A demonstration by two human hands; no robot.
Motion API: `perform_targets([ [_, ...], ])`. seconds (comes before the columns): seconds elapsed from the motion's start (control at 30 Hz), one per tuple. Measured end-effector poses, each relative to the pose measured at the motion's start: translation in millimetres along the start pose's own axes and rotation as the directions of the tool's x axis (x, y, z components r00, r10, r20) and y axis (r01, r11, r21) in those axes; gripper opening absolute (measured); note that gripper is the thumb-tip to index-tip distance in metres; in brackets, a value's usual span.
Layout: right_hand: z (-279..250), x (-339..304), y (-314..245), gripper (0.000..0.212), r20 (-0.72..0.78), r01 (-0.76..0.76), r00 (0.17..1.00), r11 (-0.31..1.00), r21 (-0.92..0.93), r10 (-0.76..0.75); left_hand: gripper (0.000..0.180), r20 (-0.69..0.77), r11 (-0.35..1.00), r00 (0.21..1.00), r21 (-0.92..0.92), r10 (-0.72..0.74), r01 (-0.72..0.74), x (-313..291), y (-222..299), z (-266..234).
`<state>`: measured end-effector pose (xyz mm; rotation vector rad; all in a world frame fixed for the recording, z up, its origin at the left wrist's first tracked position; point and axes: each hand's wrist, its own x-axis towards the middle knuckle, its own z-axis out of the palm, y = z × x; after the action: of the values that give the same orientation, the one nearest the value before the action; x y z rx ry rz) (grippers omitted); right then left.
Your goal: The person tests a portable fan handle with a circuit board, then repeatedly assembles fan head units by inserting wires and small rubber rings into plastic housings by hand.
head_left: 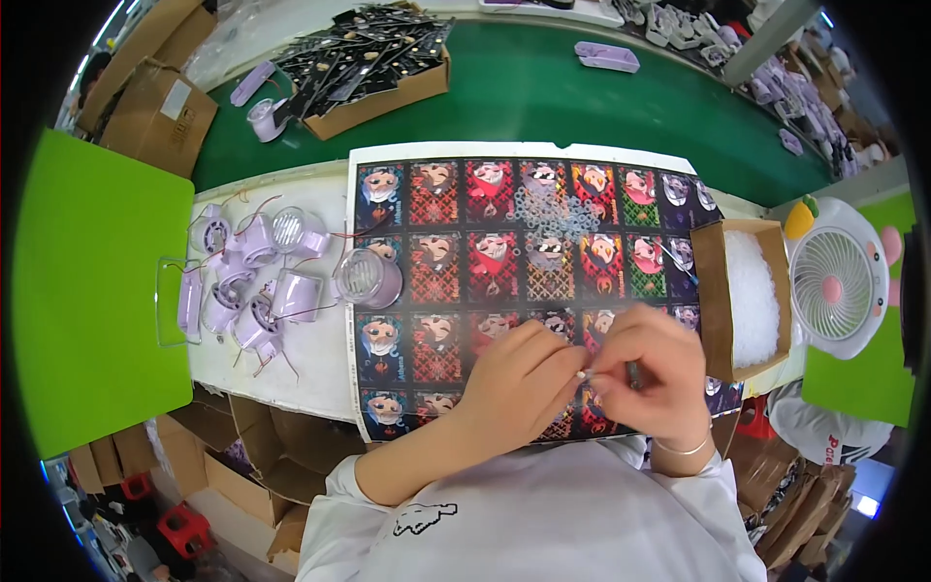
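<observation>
Over the lower right of a sheet printed with cartoon cards (pixel 434 281), my two hands meet fingertip to fingertip. My left hand (pixel 519 383) is closed, its thumb and forefinger pinching a tiny whitish part (pixel 583 374). Opposite it, my right hand (pixel 655 378) is closed on the same part. A small dark grey piece (pixel 634 375) shows between the right fingers, too small to name. Beyond the hands lies a pile of small clear rings (pixel 558 215). A round lilac housing with a clear cover (pixel 369 278) rests at the sheet's left edge.
Several lilac housings with thin wires (pixel 254 242) lie on the left. Right of the sheet stand a carton of small translucent pieces (pixel 752 301) and a white fan (pixel 832 276). A thin tool (pixel 677 262) lies by the carton. A box of black parts (pixel 373 63) sits on the green belt (pixel 524 97).
</observation>
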<state>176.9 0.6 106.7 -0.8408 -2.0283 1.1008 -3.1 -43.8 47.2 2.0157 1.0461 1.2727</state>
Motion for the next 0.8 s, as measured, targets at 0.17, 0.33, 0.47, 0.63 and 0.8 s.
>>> perform_targets([
  [0.17,1,-12,-3,0.022,-0.102,0.062,0.991,0.978,-0.201,-0.084,0.031,0.059,0.999,0.998,0.035,-0.015,0.013,8,3,7],
  [0.33,-8,-19,-8,0.023,-0.11,0.011,0.993,0.968,-0.251,-0.04,0.025,0.086,0.996,0.996,0.09,-0.029,0.022,16,7,10],
  [0.47,-14,-20,-11,0.024,-0.116,0.056,0.989,0.95,-0.308,-0.096,0.026,0.115,0.984,0.993,0.178,-0.011,-0.01,22,13,10],
  [0.63,-16,-25,-11,0.025,-0.1,0.063,0.99,0.95,-0.305,-0.098,0.029,0.141,0.975,0.989,0.213,0.031,-0.061,25,12,15],
  [0.8,-15,-29,-5,0.023,-0.08,0.092,0.988,0.911,-0.401,-0.135,0.031,0.215,0.96,0.976,0.268,0.022,-0.081,28,13,19],
])
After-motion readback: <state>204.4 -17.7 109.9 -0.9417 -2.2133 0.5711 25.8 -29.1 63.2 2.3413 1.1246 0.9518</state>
